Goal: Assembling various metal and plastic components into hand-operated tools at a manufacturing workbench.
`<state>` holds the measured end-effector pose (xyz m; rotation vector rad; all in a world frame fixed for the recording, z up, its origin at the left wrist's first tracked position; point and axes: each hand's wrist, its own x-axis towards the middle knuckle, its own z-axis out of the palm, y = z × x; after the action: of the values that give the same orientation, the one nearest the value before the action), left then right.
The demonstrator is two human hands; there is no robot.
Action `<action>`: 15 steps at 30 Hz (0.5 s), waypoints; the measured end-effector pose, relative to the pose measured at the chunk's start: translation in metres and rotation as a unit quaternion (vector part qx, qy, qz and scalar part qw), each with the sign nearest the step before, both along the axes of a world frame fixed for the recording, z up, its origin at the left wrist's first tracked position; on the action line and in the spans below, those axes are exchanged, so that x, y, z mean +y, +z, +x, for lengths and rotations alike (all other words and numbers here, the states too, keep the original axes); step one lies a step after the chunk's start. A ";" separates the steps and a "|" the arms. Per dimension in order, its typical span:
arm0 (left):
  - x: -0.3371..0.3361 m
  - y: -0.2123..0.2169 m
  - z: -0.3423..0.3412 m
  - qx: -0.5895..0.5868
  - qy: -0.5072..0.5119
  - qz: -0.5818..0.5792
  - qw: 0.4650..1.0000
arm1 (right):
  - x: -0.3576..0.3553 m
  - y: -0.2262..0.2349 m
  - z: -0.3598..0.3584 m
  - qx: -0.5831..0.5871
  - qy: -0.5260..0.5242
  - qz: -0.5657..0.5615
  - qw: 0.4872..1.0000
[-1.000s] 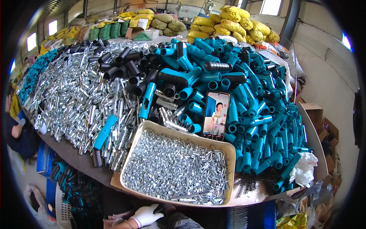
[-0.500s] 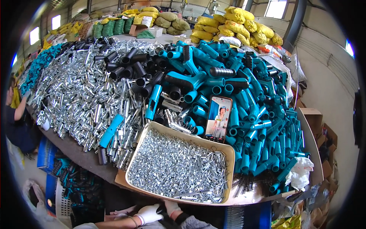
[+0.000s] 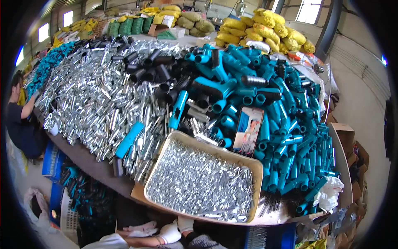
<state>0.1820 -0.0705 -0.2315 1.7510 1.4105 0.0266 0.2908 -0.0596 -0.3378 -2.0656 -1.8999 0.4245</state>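
My left hand [image 3: 169, 233], in a white glove, is low in the picture below the front rim of a cream tray [image 3: 258, 182]. Close beside it is my gloved right hand [image 3: 185, 224], the two nearly touching. Motion blur and the table edge hide the fingers of both, so whether anything is between them does not show. Small silvery metal pins [image 3: 199, 178] fill the tray. Behind its rim a phone [image 3: 248, 132] leans on teal tubular parts [image 3: 286, 162], its screen lit.
Shiny metal tubes [image 3: 103, 99] are heaped at left, with black tubes [image 3: 163, 72] beyond. A crumpled white bag [image 3: 328, 194] lies at the right edge. Blue crates [image 3: 52, 164] stand below the table. Another person [image 3: 23, 124] is at far left; yellow sacks [image 3: 265, 31] are stacked behind.
The whole scene has shifted rightward in the picture as the view turned. My hands have come closer together, and the dark gap between them has narrowed. The phone's picture has changed.
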 end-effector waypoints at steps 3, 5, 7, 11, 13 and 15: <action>0.005 -0.001 0.002 -0.005 -0.008 -0.014 1.000 | 0.013 0.014 0.010 0.146 -0.062 -0.036 0.987; 0.012 0.004 -0.003 -0.036 -0.035 -0.012 0.999 | 0.012 0.027 0.017 0.283 -0.070 -0.014 0.956; 0.017 0.042 -0.013 -0.062 -0.038 -0.035 0.997 | 0.016 0.053 0.014 0.270 -0.033 -0.035 0.962; 0.013 0.030 -0.018 -0.028 -0.056 0.002 0.998 | 0.019 0.063 -0.004 0.210 -0.038 0.011 0.977; 0.007 0.005 0.003 -0.021 0.020 0.001 1.000 | 0.016 0.047 0.000 0.116 -0.068 0.013 0.991; -0.001 -0.007 0.004 -0.037 0.005 0.019 0.999 | 0.013 0.038 0.008 -0.021 0.076 -0.079 0.994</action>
<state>0.1859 -0.0712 -0.2387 1.7558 1.3732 0.1224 0.2983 -0.0464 -0.2995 -2.0474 -2.1191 0.5897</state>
